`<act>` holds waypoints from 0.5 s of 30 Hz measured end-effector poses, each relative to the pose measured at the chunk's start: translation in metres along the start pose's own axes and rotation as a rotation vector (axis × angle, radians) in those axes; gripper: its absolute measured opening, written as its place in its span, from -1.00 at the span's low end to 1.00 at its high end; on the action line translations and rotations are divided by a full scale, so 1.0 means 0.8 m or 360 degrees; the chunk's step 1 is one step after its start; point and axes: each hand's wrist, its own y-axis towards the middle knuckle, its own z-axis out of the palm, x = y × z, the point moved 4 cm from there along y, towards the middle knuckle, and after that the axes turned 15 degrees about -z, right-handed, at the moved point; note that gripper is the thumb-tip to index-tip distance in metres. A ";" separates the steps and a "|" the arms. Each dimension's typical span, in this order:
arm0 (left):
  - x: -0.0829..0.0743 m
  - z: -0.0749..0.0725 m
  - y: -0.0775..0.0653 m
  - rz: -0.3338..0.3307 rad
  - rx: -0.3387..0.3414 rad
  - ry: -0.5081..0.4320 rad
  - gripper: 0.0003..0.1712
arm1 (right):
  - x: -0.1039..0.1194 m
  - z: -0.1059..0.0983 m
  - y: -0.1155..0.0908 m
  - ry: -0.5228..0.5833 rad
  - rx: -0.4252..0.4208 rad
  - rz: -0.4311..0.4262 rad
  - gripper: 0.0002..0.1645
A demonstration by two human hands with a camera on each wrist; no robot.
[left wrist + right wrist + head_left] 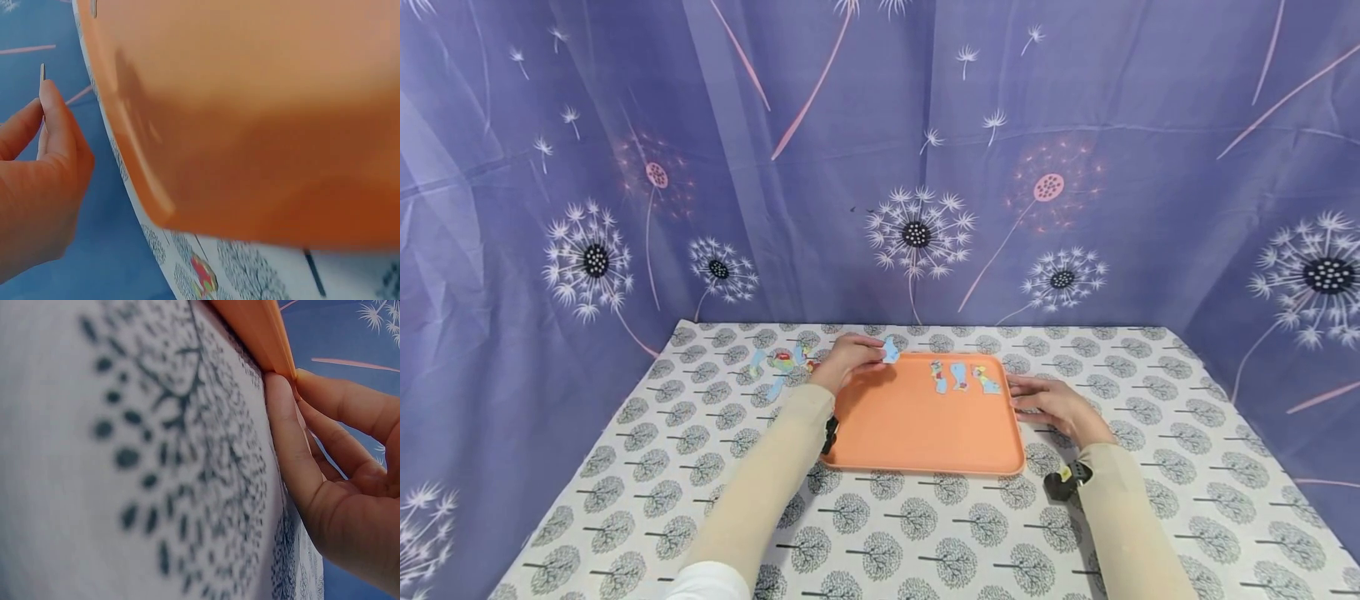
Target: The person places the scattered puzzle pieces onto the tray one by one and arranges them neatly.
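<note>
Pinches a light-blue jigsaw piece [891,350] between thumb and fingertips in the left grip [852,360]. Holds it at the far rim of the orange tray [917,429], left of the rim's middle as seen from the head, and raised clear of the tray floor. Shows it thin and edge-on in the left wrist view, against the curtain [1225,100].

Touches the tray's right rim with the right grip [1060,404], unclenched, with fingers reaching out almost straight and thumb and fingertips set against the edge.

Has three more pieces in a short row on the tray, near its far right corner and apart from one another: from left to right, a red, yellow and blue piece [938,377], a mostly light-blue piece [959,376] and a yellow-topped piece [985,380] with blue below.

Left of the tray, shows a loose scatter of pieces on the counter [925,537]: among them a red and green piece [782,360], a pale blue-green piece [756,362] and a plain light-blue piece [777,387] lying nearest the person. Crowds too small there to count surely.

Wears beige sleeves [767,479] on both arms, with black wrist devices [1069,479] at the cuffs, and white fabric [707,582] at the left upper arm.

Spreads white cloth printed with grey trees over the counter. Beyond, hangs in purple-blue folds patterned with white dandelions and pink stems.
</note>
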 end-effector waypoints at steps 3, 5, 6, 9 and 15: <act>0.003 0.009 0.006 -0.0047 -0.0008 -0.0010 -0.63 | 0.000 0.000 0.000 -0.0003 -0.0010 0.0002 -0.23; 0.004 0.014 0.009 -0.0073 -0.0007 -0.0025 -0.62 | 0.000 0.000 -0.001 -0.0001 -0.0018 0.0004 -0.24; 0.005 0.017 0.011 -0.0090 -0.0003 -0.0032 -0.62 | 0.000 0.000 -0.001 0.0000 -0.0017 0.0004 -0.24; 0.007 0.024 0.012 -0.0106 0.0000 -0.0004 -0.62 | -0.001 0.000 0.000 0.0003 -0.0017 0.0002 -0.24; 0.010 0.035 0.011 -0.0132 0.0026 0.0049 -0.64 | -0.001 -0.001 0.000 -0.0007 -0.0010 -0.0006 -0.23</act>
